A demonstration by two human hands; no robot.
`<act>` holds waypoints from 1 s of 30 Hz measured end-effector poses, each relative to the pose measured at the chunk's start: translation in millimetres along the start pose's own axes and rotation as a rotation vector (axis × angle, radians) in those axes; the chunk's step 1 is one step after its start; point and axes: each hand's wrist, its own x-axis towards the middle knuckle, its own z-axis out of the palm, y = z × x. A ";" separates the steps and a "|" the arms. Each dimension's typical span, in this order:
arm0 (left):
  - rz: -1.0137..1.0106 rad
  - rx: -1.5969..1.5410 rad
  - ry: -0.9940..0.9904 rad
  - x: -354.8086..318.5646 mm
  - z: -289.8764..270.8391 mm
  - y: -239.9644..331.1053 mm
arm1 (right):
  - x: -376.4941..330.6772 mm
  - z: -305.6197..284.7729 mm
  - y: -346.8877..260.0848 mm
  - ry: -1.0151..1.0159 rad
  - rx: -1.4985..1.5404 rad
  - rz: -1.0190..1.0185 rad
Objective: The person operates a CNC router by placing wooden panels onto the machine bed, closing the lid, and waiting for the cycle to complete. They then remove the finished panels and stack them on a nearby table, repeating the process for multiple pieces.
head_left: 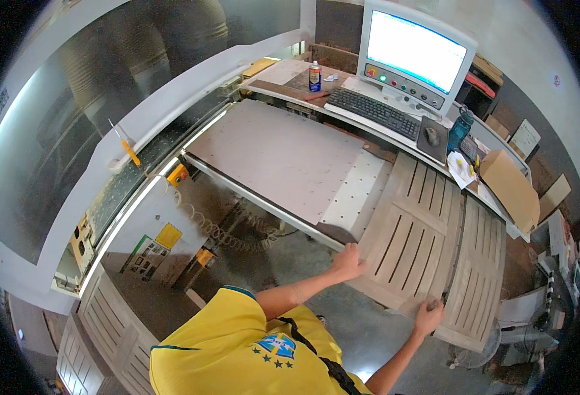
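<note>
A slatted wooden panel [395,247], pale brown with long dark gaps between its slats, lies in front of me, its far end reaching up to the desk. My left hand [349,262] is closed on its left edge, beside the corner of the pale work table. At the near end, by the right corner, my right hand [429,316] has its fingers curled over the wood. A second slatted panel [478,276] of the same kind lies just to the right of the held one. The undersides of both panels are hidden.
The flat work table [270,158] stands left of the panels, against a long machine [165,118]. On the desk behind are a monitor [412,52], keyboard [375,112], mouse [432,136], spray can [315,77] and blue bottle [460,128]. More slatted panels [115,322] lean at lower left.
</note>
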 end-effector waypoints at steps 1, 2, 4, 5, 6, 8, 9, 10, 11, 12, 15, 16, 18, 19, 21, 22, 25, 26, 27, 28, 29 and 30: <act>0.050 -0.018 0.028 -0.1 1.1 -20.4 | -4.7 -0.8 -0.1 -0.048 0.004 -0.005; 0.103 -0.035 0.050 -4.5 -1.9 -33.2 | -16.5 -3.1 0.1 -0.052 -0.008 -0.030; 0.055 -0.089 0.056 -31.8 -11.3 -59.7 | -56.3 -14.9 -0.3 -0.058 -0.038 -0.076; 0.032 -0.120 0.060 -45.4 -21.2 -68.2 | -71.6 -23.2 3.6 -0.160 0.060 0.033; -0.006 -0.128 0.002 -57.6 -32.9 -71.2 | -87.5 -31.4 10.3 -0.258 0.155 0.147; -0.080 -0.146 -0.110 -78.6 -54.4 -67.9 | -106.2 -34.3 16.4 -0.381 0.418 0.328; -0.105 -0.243 -0.124 -80.1 -55.5 -67.4 | -111.2 -29.9 17.6 -0.408 0.584 0.392; -0.137 -0.342 -0.140 -86.2 -55.4 -68.8 | -118.5 -26.5 16.7 -0.439 0.747 0.457; -0.165 -0.438 -0.152 -90.4 -54.2 -71.0 | -120.9 -22.4 4.1 -0.362 0.673 0.487; -0.172 -0.475 -0.131 -95.6 -49.8 -73.9 | -123.3 -23.7 -6.1 -0.321 0.613 0.443; -0.172 -0.523 -0.052 -91.1 -44.2 -83.5 | -114.6 -48.2 -64.6 -0.215 0.370 0.337; -0.177 -0.496 -0.058 -96.2 -51.1 -86.3 | -114.3 -55.4 -75.0 -0.244 0.354 0.344; -0.171 -0.494 -0.030 -109.7 -65.4 -96.3 | -110.3 -57.4 -89.3 -0.311 0.323 0.348; -0.152 -0.513 -0.002 -114.8 -75.8 -101.8 | -109.4 -47.7 -93.4 -0.272 0.328 0.296; -0.188 -0.549 0.040 -127.9 -96.0 -115.0 | -116.0 -24.2 -99.9 -0.205 0.326 0.202; -0.252 -0.563 0.071 -139.0 -108.1 -125.0 | -117.9 -22.9 -117.5 -0.267 0.334 0.177; -0.427 -0.478 0.182 -177.3 -165.2 -119.9 | -117.5 -43.4 -202.2 -0.435 0.398 0.116; -0.473 -0.426 0.222 -186.9 -187.7 -115.9 | -123.7 -28.1 -207.8 -0.424 0.371 0.059; -0.500 -0.432 0.239 -194.2 -202.0 -122.8 | -130.7 -3.0 -212.0 -0.404 0.343 0.004; -0.535 -0.439 0.262 -206.2 -212.1 -132.8 | -134.9 13.8 -219.0 -0.392 0.315 -0.056; -0.573 -0.446 0.285 -216.3 -219.8 -145.8 | -128.6 4.9 -248.4 -0.610 0.474 -0.022; -0.616 -0.470 0.319 -224.3 -224.8 -159.8 | -130.6 13.2 -265.3 -0.626 0.461 -0.057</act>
